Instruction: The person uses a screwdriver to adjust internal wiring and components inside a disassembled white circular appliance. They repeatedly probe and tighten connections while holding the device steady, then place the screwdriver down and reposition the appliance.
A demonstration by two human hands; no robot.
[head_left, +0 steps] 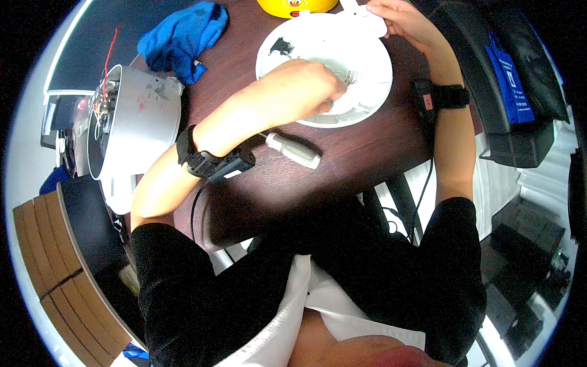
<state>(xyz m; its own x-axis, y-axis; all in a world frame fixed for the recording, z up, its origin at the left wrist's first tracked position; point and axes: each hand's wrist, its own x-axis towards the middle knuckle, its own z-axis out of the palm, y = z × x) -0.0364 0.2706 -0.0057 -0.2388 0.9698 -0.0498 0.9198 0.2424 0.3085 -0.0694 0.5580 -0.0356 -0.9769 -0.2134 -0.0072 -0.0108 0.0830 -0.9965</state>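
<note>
A round white plastic cover (374, 79) with a dark patch and a jutting tab lies on the dark wooden table. My left hand (309, 88) is over its middle with fingers curled downward; whatever they grip is hidden beneath the hand. At the far right, my right hand (403, 23) pinches the cover's jutting part between thumb and fingers. A screwdriver (293, 151) with a pale grey handle rests on the table, just nearer to me than the left hand; its shaft is partly covered by my forearm.
To the left stands a silver metal cylinder (140, 116) with wires and parts exposed at its open end, a red wire sticking up. A crumpled blue cloth (183, 40) lies behind it. A yellow object (296, 7) sits beyond the cover. Black bags (507, 144) are at the right.
</note>
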